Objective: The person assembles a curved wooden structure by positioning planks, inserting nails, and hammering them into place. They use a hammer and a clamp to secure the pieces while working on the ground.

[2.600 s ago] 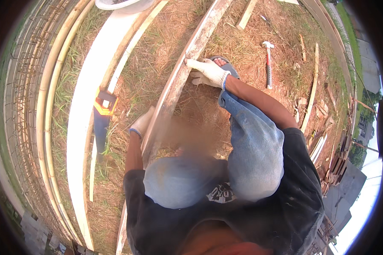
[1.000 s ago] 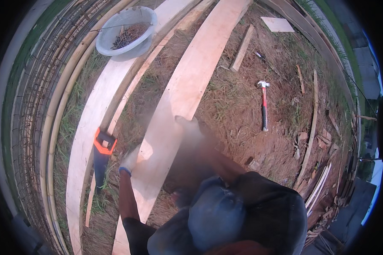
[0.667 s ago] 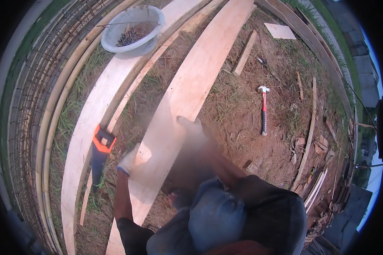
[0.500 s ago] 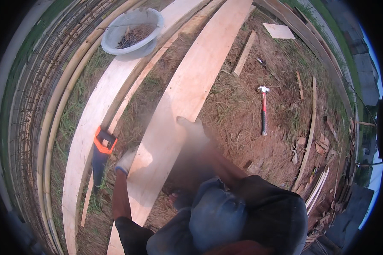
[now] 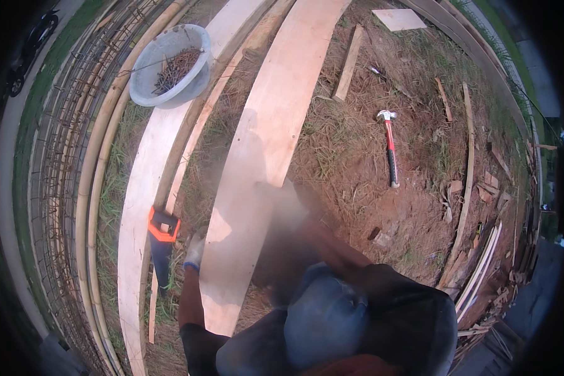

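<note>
A long, pale wooden board runs from near my body toward the far side, with small dark nail or screw marks in it. My left hand, in a whitish glove with a blue cuff, grips its left edge, its fingers partly hidden by the wood. On the right edge my gloved right hand holds the same board, thumb over the top face; a hazy smear blurs this hand and forearm. Left of my left hand, a handsaw with an orange and black handle leans against a second board, blade downward.
A grey-white basin holding nails rests on the second board. A claw hammer with a red and black handle lies on the soil at right. Bamboo poles and rebar cages line the left. Wood scraps litter the right.
The view has turned, so the basin, saw and hammer appear shifted. The held board now looks more upright in view, its near part less visible beside my left arm. Both hands keep hold of it.
</note>
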`<state>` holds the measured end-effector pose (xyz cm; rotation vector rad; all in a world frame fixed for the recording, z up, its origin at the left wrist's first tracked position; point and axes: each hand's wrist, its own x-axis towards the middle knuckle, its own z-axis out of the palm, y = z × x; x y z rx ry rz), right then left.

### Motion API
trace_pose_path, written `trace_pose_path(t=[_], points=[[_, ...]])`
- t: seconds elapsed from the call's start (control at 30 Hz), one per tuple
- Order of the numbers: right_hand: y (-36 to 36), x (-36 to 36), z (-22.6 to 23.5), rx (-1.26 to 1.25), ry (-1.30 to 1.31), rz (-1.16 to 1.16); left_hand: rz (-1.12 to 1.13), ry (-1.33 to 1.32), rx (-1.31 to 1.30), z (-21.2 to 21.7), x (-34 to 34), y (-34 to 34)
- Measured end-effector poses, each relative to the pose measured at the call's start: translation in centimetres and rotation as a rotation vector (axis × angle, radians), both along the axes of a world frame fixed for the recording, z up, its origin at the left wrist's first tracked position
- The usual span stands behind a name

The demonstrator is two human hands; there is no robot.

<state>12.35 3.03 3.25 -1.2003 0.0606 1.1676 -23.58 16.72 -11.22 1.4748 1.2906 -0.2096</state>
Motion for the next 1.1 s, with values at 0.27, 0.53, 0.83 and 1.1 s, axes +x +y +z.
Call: trace_pose_path(t=[0.27,0.53,0.83,1.1], points=[[0.4,0.4,3.4,-0.107,-0.225,0.133,-0.277,-0.216,0.094,6.0,13.0,4.3],[-1.0,1.9,8.6,-0.188,-0.093,0.108,-0.353,-0.248,-0.009,3.2,21.1,3.5],[-1.5,0.9,7.2,-0.088,0.021,0.086,-0.282,-0.157,0.029,5.6,17.9,1.9],[-1.9,1.2,7.8,-0.022,0.025,0.101,-0.254,-0.085,0.079,8.4,14.1,0.0]])
